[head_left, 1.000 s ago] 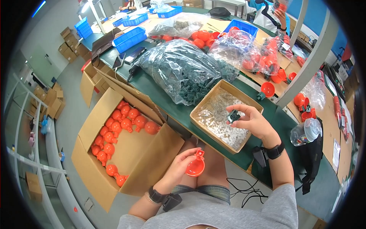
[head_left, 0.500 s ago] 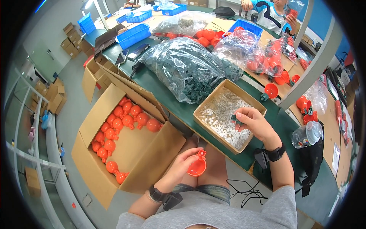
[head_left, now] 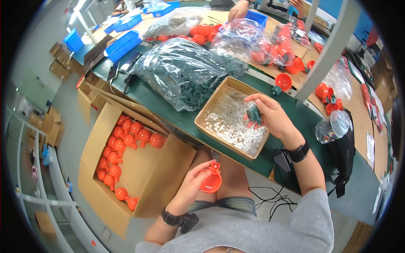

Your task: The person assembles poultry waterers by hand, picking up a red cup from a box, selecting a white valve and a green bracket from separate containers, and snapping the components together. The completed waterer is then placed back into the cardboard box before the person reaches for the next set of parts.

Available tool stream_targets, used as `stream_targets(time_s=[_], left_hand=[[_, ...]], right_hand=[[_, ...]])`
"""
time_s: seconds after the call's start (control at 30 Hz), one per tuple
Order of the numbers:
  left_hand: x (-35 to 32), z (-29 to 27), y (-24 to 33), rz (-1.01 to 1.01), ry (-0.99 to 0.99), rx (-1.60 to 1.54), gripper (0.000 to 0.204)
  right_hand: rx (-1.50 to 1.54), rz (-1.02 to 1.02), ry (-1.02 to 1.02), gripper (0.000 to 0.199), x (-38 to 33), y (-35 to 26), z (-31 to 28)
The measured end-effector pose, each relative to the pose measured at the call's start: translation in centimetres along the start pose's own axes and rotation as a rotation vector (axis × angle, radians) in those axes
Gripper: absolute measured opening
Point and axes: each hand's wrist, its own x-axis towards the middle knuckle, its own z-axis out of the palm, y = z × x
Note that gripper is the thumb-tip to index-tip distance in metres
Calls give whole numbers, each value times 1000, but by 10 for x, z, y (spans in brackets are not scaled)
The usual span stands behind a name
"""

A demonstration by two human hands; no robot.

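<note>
My left hand (head_left: 192,183), above my lap, is closed on the rim of a red plastic cup (head_left: 212,182) with a small square tab on top; its hollow side faces up. My right hand (head_left: 272,118) pinches a small dark green plastic part (head_left: 254,114) over a shallow cardboard tray (head_left: 225,142). Small white plastic pieces (head_left: 240,137) and a heap of fine metal springs (head_left: 232,101) lie in that tray. To the left stands an open carton (head_left: 168,168) with red cups (head_left: 136,127) along its sides.
A clear bag of dark green parts (head_left: 181,71) lies on the green table behind the tray. A red cup with a green part (head_left: 282,83), a clear jar (head_left: 335,126) and a metal post (head_left: 327,55) stand right. A co-worker's hand (head_left: 239,10) reaches into a blue bin (head_left: 256,17).
My right hand has lifted slightly with the green part, which now shows more fully. My left hand still holds the red cup. The view has shifted, and the co-worker's hand has reached to the bin.
</note>
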Motion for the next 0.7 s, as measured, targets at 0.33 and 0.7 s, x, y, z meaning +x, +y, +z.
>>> stream_targets(time_s=[0.33, 0.7], left_hand=[[1, 10, 4, 3, -32, 35, 38], [-4, 8, 8, -8, -59, 63, 40]], right_hand=[[-139, -109, 99, 30, -7, 0, 2], [-806, -376, 11, 18, -14, 15, 26]])
